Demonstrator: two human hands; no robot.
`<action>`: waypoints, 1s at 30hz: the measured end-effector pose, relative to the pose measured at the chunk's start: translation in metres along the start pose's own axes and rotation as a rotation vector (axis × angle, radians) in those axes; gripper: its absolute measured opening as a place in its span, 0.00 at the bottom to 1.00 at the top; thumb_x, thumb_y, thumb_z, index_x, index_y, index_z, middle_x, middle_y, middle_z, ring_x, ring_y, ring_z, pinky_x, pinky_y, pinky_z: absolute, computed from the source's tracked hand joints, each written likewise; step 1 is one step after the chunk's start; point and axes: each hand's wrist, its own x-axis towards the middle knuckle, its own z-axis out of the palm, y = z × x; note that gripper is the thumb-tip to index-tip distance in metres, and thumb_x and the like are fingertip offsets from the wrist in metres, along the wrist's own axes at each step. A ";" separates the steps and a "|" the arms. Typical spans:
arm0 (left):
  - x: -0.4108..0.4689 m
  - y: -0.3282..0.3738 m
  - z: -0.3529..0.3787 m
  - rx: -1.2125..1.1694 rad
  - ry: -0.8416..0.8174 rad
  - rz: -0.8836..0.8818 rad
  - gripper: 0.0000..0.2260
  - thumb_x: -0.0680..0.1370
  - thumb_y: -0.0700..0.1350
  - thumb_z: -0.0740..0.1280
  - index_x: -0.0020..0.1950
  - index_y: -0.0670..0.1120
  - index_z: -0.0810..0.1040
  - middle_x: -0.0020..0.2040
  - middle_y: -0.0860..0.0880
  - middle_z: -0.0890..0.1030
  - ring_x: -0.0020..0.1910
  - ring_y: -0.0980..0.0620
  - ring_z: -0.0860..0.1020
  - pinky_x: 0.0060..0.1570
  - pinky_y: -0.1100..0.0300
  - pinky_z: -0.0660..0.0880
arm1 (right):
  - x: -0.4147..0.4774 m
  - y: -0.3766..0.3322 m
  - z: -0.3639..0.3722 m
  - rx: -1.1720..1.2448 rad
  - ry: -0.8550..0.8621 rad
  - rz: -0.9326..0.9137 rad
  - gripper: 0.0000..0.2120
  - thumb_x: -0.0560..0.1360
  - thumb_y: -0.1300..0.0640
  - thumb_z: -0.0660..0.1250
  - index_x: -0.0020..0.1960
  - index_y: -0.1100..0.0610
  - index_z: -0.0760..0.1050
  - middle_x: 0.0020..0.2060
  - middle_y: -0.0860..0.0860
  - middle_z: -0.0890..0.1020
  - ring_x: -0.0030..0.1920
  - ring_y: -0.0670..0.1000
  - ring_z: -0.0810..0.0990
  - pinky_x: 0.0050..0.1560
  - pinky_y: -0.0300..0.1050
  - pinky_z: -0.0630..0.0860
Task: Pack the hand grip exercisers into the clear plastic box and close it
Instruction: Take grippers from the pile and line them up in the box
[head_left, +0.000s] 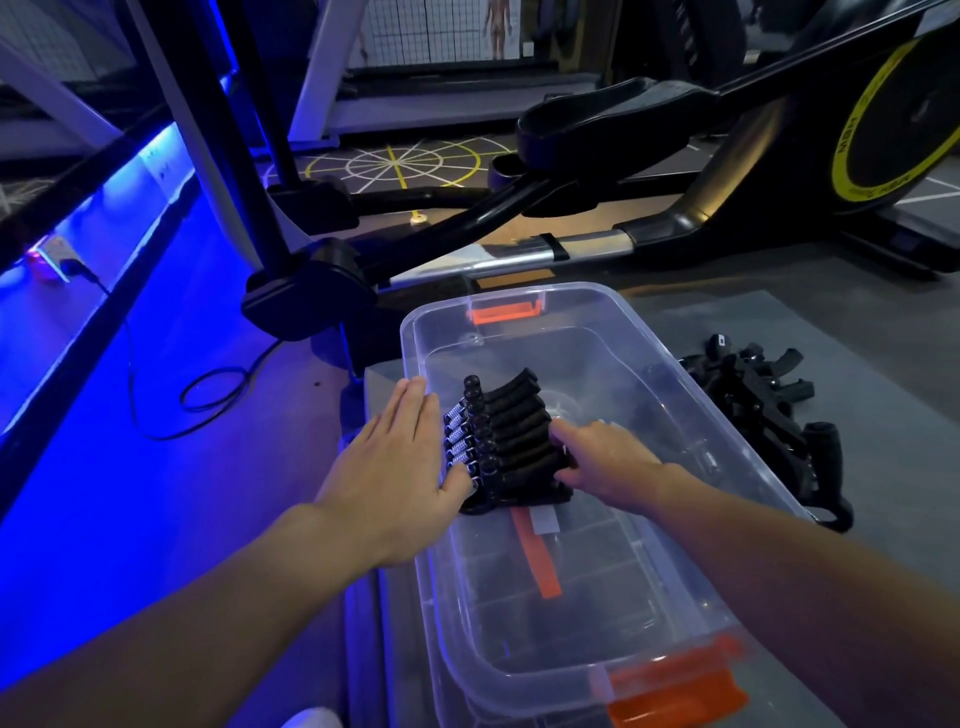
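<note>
The clear box (582, 312) is open above, near half free; exercisers (511, 441) crowd its left wall.

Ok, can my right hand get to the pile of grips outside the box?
Probably yes. The pile lies uncovered just past the box wall nearest the right hand; only that wall stands between.

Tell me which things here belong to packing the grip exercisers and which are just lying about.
Job: clear plastic box, row of exercisers in it, loose exercisers on the mat, left hand, right hand.
Lying about: elliptical trainer, floor cable.
</note>
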 end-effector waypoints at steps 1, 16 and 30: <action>0.000 0.000 0.000 -0.004 0.004 0.004 0.42 0.69 0.62 0.37 0.78 0.39 0.52 0.80 0.42 0.49 0.79 0.47 0.47 0.77 0.55 0.52 | 0.000 0.000 0.000 0.005 0.002 -0.003 0.12 0.74 0.52 0.68 0.54 0.53 0.68 0.40 0.46 0.73 0.41 0.52 0.71 0.45 0.49 0.72; -0.001 -0.002 0.001 -0.026 0.039 0.024 0.37 0.71 0.61 0.41 0.73 0.39 0.59 0.77 0.42 0.54 0.78 0.46 0.52 0.74 0.54 0.58 | 0.001 0.006 0.006 0.102 0.065 -0.007 0.11 0.73 0.52 0.70 0.52 0.49 0.70 0.33 0.42 0.70 0.39 0.50 0.71 0.39 0.45 0.65; -0.002 0.001 -0.003 -0.032 0.058 0.028 0.38 0.71 0.60 0.41 0.72 0.37 0.61 0.76 0.41 0.57 0.77 0.46 0.54 0.73 0.55 0.60 | 0.003 0.004 0.011 0.182 0.069 0.049 0.11 0.71 0.53 0.71 0.46 0.47 0.69 0.30 0.42 0.72 0.36 0.49 0.74 0.38 0.45 0.67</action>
